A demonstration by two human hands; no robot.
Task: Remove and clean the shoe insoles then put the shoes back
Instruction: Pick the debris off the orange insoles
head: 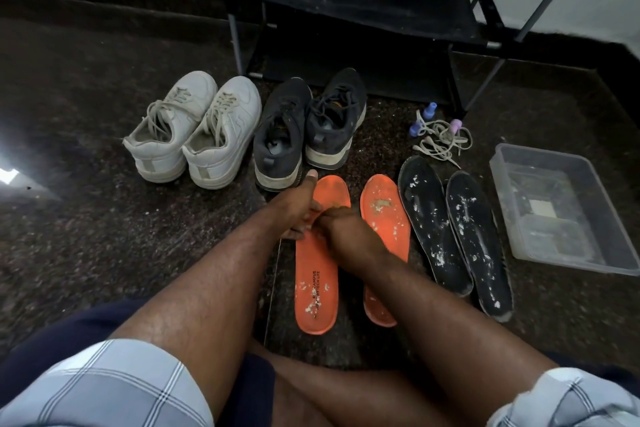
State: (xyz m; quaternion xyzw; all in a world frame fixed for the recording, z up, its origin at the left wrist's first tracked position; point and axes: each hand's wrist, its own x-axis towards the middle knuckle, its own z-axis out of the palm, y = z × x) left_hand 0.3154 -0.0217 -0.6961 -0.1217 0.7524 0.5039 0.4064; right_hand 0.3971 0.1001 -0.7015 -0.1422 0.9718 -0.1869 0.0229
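Observation:
Two orange insoles speckled with white dirt lie on the dark floor, the left one (316, 291) and the right one (384, 218). My left hand (298, 206) holds the left orange insole at its left edge, thumb stretched toward the shoes. My right hand (346, 230) is bunched over the same insole's upper half, fingertips hidden. Two black insoles (429, 218) (476, 243), also speckled, lie further right. A pair of white sneakers (194, 130) and a pair of dark sneakers (308, 128) stand behind the insoles.
A clear plastic tub (568, 208) sits at the right. Loose laces and small blue and purple bottles (441, 135) lie behind the black insoles. A black shoe rack (360, 10) stands at the back. My bare knees fill the foreground.

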